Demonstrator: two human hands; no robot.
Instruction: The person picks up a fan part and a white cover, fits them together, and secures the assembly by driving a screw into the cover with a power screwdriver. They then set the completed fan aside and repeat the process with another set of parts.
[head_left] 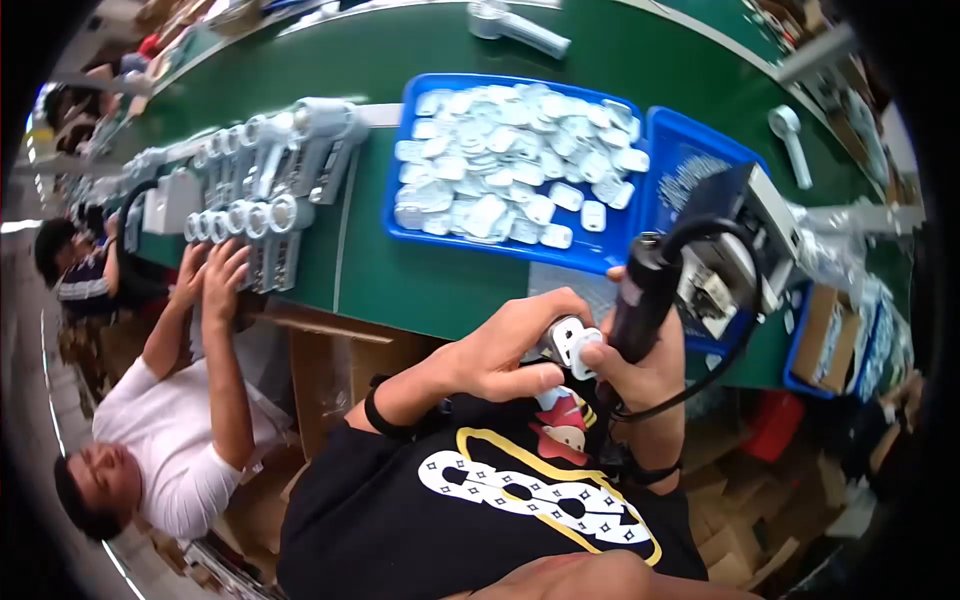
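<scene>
My left hand (510,345) is closed around a white plastic part (565,335) whose end has dark openings. My right hand (655,375) grips a black electric screwdriver (643,300) with a cable looping off it. Its thumb presses a small white plate (588,355) against the end of the part. Both hands are close together in front of my chest, just short of the table's near edge. Beyond them stands a blue tray (392,205) heaped with small white plastic plates (490,150).
A second blue tray (655,135) with small pieces sits to the right, beside a black-and-white box-shaped device (765,215). Rows of grey-white handheld housings (265,215) stand at left, where a co-worker's hands (220,280) reach. Single housings (525,32) lie farther back on the green table (390,290).
</scene>
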